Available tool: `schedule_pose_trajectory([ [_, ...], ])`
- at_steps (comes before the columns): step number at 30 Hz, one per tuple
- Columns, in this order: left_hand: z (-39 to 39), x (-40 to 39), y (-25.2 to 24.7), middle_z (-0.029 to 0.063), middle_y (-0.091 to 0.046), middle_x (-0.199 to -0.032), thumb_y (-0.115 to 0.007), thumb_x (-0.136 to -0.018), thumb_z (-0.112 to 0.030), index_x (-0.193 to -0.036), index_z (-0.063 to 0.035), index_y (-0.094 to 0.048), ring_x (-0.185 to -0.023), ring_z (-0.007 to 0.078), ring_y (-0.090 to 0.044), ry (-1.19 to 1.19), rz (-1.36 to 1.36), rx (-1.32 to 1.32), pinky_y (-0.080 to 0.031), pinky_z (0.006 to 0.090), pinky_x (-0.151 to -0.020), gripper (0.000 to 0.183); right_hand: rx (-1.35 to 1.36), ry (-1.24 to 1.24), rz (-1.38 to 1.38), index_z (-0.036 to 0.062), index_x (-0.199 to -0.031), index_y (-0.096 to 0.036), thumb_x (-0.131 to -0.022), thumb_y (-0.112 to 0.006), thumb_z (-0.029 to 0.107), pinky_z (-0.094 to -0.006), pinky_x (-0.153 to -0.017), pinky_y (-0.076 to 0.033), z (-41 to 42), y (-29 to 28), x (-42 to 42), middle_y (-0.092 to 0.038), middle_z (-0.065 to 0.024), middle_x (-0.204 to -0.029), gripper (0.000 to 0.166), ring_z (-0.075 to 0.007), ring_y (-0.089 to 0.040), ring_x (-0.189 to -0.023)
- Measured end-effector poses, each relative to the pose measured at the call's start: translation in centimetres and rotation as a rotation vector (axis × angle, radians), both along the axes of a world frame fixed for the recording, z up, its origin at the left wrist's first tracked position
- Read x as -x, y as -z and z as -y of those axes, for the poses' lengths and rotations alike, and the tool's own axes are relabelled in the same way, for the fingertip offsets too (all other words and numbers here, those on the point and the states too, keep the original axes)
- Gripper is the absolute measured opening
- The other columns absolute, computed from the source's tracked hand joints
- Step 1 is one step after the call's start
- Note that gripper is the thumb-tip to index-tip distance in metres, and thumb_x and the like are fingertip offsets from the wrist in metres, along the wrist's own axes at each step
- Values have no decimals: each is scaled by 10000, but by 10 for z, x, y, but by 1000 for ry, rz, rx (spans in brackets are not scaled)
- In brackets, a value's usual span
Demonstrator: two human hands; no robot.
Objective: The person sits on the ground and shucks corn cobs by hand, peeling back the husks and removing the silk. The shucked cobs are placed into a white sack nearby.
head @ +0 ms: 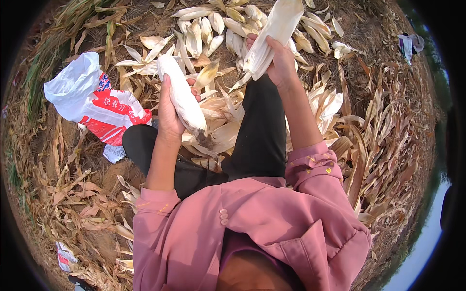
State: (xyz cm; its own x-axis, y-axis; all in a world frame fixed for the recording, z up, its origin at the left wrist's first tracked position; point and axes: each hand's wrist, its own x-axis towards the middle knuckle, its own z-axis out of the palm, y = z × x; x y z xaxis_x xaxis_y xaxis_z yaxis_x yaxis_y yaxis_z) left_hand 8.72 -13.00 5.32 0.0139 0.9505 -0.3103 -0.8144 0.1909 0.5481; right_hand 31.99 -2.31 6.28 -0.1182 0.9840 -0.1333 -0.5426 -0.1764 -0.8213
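Observation:
My left hand (173,105) is closed around an ear of corn (180,92) wrapped in pale, whitish husk, its darkened end pointing down towards my lap. In my right hand (278,58) is a broad piece of pale corn husk (275,36), held up and slanting to the upper right; whether a cob is inside cannot be told. Between my legs and beyond them lie loose stripped husks (222,105). Farther ahead is a pile of husk-covered corn ears (204,32) on the soil.
A white and red woven plastic sack (109,105) lies open-mouthed at the left, beside my knee. Dry corn stalks and leaves (386,145) cover the ground at the right, with more leaves (87,203) at the lower left. Another bag (65,256) lies at the lower left.

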Motion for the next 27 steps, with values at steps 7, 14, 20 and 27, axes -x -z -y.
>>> schedule_pose_trajectory([
  [7, 4, 63, 22, 206, -584, -960, -379, -909, -332, -1164, 17, -435, -765, 285, -578, 84, -101, -28, -503, 417, -729, 435, 316, 343, 299, -100, -1153, -452, -861, -472, 65, -422, -823, -492, 27, 80, -128, -584, -186, -1024, 336, -295, -600, -912],
  [14, -5, 81, 70, 193, -593, -956, -414, -885, -315, -1139, 26, -459, -772, 285, -598, 136, -169, 57, -515, 405, -712, 428, 485, 410, 253, -45, -1011, -489, -741, -517, -47, -406, -720, -482, 72, 171, -189, -547, -122, -882, 271, -262, -574, -781],
  [20, -5, 71, 73, 192, -589, -949, -426, -869, -310, -1122, 37, -465, -770, 290, -603, 180, -150, 36, -507, 409, -742, 430, 474, 434, 204, -41, -1025, -482, -737, -527, -61, -389, -752, -470, 93, 180, -193, -541, -118, -909, 292, -260, -560, -812],
  [27, 0, 76, 72, 208, -584, -952, -412, -843, -290, -1108, 46, -459, -814, 330, -596, 57, -46, 15, -484, 454, -790, 430, 351, 281, 146, -120, -1146, -440, -837, -472, 28, -390, -925, -444, 85, 97, -146, -552, -209, -1103, 344, -281, -559, -1021],
])
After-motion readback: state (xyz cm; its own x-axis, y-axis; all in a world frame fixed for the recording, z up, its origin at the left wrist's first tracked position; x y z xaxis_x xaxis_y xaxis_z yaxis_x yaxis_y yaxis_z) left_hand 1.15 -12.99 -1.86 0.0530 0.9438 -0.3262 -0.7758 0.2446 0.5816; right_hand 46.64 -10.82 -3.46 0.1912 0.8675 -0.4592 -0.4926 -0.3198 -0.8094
